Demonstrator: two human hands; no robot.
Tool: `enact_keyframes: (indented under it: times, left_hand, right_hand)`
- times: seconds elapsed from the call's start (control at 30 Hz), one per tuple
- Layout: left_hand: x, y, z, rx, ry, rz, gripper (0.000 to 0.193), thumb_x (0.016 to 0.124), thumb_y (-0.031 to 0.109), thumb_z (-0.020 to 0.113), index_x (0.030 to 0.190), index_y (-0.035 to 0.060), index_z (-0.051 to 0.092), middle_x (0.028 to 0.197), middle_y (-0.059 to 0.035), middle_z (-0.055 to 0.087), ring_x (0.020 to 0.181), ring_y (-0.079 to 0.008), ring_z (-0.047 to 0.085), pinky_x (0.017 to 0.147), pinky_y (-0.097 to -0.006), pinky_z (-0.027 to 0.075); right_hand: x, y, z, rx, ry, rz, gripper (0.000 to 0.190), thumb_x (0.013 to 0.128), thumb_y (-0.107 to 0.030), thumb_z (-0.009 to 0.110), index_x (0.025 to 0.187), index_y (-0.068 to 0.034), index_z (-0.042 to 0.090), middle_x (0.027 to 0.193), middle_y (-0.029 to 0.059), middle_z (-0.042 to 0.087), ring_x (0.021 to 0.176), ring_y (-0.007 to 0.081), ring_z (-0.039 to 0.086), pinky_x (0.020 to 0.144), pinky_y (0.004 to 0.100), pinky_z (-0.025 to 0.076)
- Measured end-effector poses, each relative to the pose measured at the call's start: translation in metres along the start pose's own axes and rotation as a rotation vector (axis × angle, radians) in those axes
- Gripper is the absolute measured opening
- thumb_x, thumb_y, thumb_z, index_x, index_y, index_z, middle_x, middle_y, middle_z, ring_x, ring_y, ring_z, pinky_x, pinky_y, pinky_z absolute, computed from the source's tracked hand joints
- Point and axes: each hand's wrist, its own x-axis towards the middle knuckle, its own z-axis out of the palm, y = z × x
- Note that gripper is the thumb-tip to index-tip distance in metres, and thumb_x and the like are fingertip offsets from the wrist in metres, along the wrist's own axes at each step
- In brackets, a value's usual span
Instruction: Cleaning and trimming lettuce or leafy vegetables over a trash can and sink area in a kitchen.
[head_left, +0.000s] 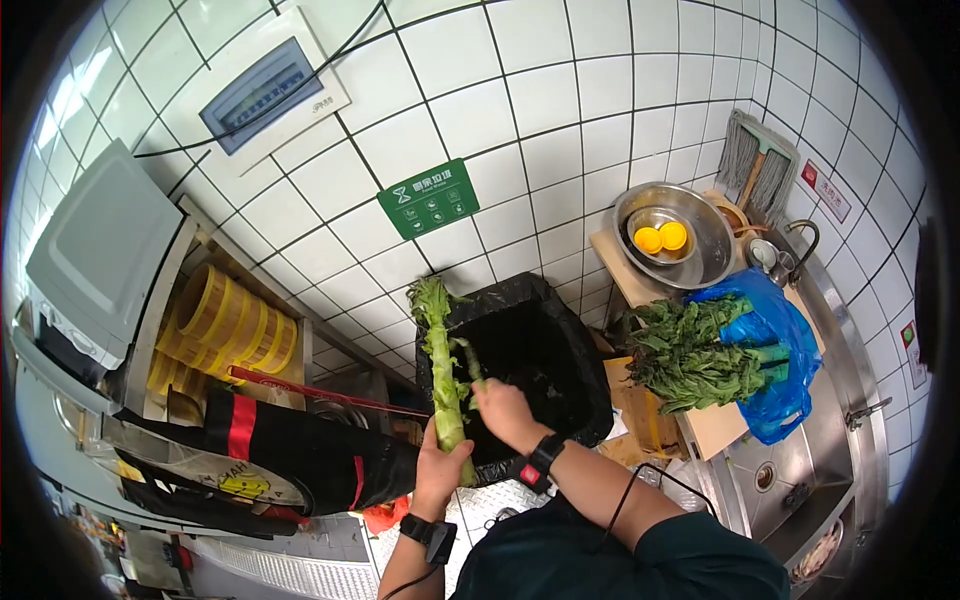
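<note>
My left hand (441, 466) grips the lower end of a thick celtuce stalk (444, 382). The stalk points away from me, its leafy tuft (430, 294) at the far end near the tiled wall. It lies over the left rim of a waste bin (592, 330) lined with a black bag. My right hand (504, 414) is closed on a thin green strip (472, 358), apparently a leaf or peel, just right of the stalk and over the bin's dark opening. Whether this strip is still joined to the stalk cannot be made out.
Leafy celtuce (694, 356) sticks out of a blue plastic bag (799, 337) on a wooden board to the right. Nested steel bowls (716, 251) stand behind it, beside a steel sink (810, 457). A black apron (337, 450) hangs at left, near wooden buckets (232, 315).
</note>
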Motion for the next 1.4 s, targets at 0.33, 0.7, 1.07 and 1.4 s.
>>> enact_keyframes:
  times: [0.33, 0.7, 1.07, 1.4]
  left_hand:
    - [-0.064, 0.016, -0.026, 0.314, 0.004, 0.11, 0.079, 0.081, 0.011, 0.079, 0.149, -0.0012, 0.041, 0.114, -0.0232, 0.069, 0.098, -0.0283, 0.071, 0.086, -0.0397, 0.056]
    - [-0.086, 0.004, -0.038, 0.725, 0.081, 0.237, 0.083, 0.078, 0.01, 0.078, 0.151, 0.0012, 0.041, 0.105, -0.0263, 0.068, 0.092, -0.0414, 0.07, 0.08, -0.043, 0.058]
    - [-0.083, -0.018, -0.038, -0.337, -0.16, -0.077, 0.087, 0.079, -0.006, 0.069, 0.157, 0.007, 0.034, 0.117, -0.0129, 0.067, 0.089, -0.0217, 0.07, 0.08, -0.0334, 0.058]
    - [-0.092, -0.011, -0.052, -0.785, -0.465, -0.298, 0.086, 0.08, 0.006, 0.068, 0.158, 0.014, 0.031, 0.096, -0.0173, 0.064, 0.073, -0.0281, 0.067, 0.063, -0.0408, 0.059]
  right_hand:
    - [0.088, 0.017, -0.03, 0.701, -0.048, 0.485, 0.078, 0.093, -0.065, 0.057, 0.109, 0.01, 0.066, 0.096, 0.026, 0.072, 0.085, 0.0371, 0.072, 0.083, 0.0408, 0.055]
    - [0.112, -0.014, -0.009, 0.858, 0.423, 0.414, 0.05, 0.106, -0.038, 0.047, 0.106, 0.01, 0.062, 0.102, 0.0312, 0.066, 0.092, 0.0502, 0.062, 0.086, 0.049, 0.048]
    - [0.088, -0.037, -0.001, 1.621, 0.23, 0.635, 0.016, 0.104, -0.016, 0.049, 0.111, -0.006, 0.058, 0.089, 0.0053, 0.06, 0.068, 0.0156, 0.056, 0.06, 0.0305, 0.048]
    - [0.111, -0.051, -0.068, 2.078, 0.008, 0.577, 0.051, 0.1, -0.057, 0.054, 0.123, -0.012, 0.058, 0.118, 0.0081, 0.065, 0.093, 0.0273, 0.065, 0.083, 0.0438, 0.057]
